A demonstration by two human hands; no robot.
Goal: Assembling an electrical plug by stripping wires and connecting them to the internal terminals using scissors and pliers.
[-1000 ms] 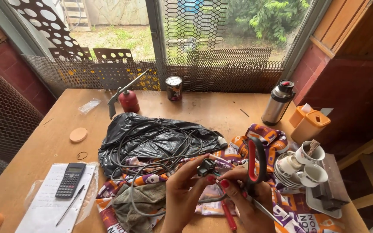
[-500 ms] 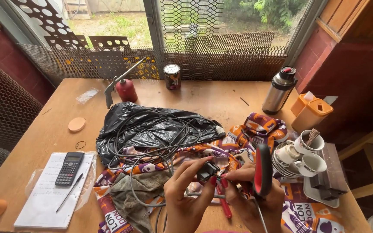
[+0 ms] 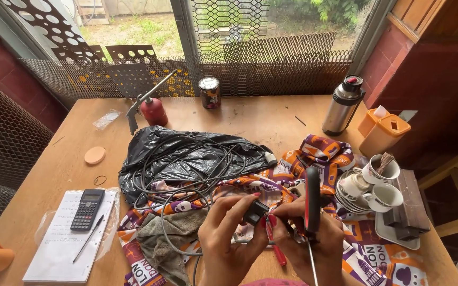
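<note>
Both my hands meet near the front edge of the wooden table. My left hand pinches a small black plug-like part between thumb and fingers. My right hand touches the same part and holds a screwdriver with a red and black handle, shaft pointing down toward me. A red-handled tool lies under my hands. A tangle of grey and black cables runs from the black plastic bag toward my hands.
Patterned cloth covers the table's front right. Stacked cups and saucers, a steel thermos, an orange container, a tin and a red oil can stand around. A calculator lies on a notepad at left.
The view has tilted down and shifted a little. My hands have closed in together on the small black part, and the screwdriver stands more upright in my right hand.
</note>
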